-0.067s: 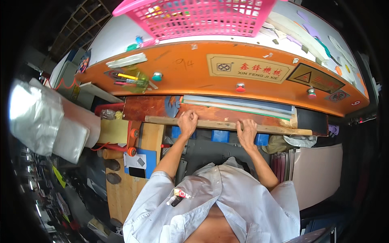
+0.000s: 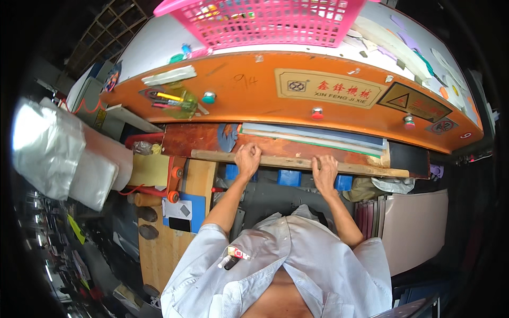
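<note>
We have both hands on a long wooden strip (image 2: 297,161) that lies across the front edge of the reddish-brown press bed (image 2: 201,139), running from nine o'clock to three o'clock in the middle of the view. Our left hand (image 2: 247,159) is curled over the strip with the fingers wrapped down on it; our right hand (image 2: 324,168) rests on it further toward three o'clock, fingers bent over its far edge. Both look closed on the wood, spaced apart, we judge, so the long piece stays level and square to the bed.

Just beyond the strip, toward twelve o'clock, a stack of pale blue and green sheets (image 2: 313,137) lies flat on the bed, under the overhang of the orange machine head (image 2: 297,108). On that head sit a red button (image 2: 317,113), a teal button (image 2: 208,97) and a yellow warning triangle label (image 2: 401,100). A pink plastic basket (image 2: 265,20) stands on top at twelve o'clock.

Below the strip, blue blocks (image 2: 289,177) show between our forearms. At nine o'clock a silvery plastic-wrapped bundle (image 2: 58,151) leans by the machine, and at four o'clock upright boards (image 2: 408,225) are stacked beside us. Pens are clipped in our shirt pocket (image 2: 233,257).
</note>
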A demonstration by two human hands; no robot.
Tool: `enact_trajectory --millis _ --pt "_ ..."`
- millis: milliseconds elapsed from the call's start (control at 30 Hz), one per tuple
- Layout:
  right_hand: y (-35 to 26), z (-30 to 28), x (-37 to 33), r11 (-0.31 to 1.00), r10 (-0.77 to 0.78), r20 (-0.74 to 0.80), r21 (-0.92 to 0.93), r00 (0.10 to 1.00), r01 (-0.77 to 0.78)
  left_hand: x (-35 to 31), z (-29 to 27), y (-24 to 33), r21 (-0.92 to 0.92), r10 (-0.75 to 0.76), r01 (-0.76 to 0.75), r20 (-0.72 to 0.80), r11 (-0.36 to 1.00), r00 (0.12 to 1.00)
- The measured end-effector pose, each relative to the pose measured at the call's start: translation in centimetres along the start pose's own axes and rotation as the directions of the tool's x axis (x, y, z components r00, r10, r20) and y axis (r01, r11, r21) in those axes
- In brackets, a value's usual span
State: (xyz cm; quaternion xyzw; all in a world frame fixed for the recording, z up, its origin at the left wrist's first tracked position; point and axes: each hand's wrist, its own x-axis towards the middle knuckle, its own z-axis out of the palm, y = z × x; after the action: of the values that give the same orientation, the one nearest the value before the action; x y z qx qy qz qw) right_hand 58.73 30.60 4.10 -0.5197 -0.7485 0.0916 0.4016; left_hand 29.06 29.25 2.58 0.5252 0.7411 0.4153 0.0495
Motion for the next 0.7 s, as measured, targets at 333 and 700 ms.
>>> enact_trajectory --millis 333,700 --pt "-1.5 -0.9 -5.6 0.975 0.214 0.104 0.037 0.971 -0.219 -5.6 -3.6 -0.8 -0.073 0.007 0.002 0.115 0.997 0.993" --pt "-14.4 10.5 0.4 0.995 -0.074 0.287 0.087 0.955 0.051 -6.6 -3.1 0.9 -0.468 -0.265 0.21 -0.054 0.858 0.963"
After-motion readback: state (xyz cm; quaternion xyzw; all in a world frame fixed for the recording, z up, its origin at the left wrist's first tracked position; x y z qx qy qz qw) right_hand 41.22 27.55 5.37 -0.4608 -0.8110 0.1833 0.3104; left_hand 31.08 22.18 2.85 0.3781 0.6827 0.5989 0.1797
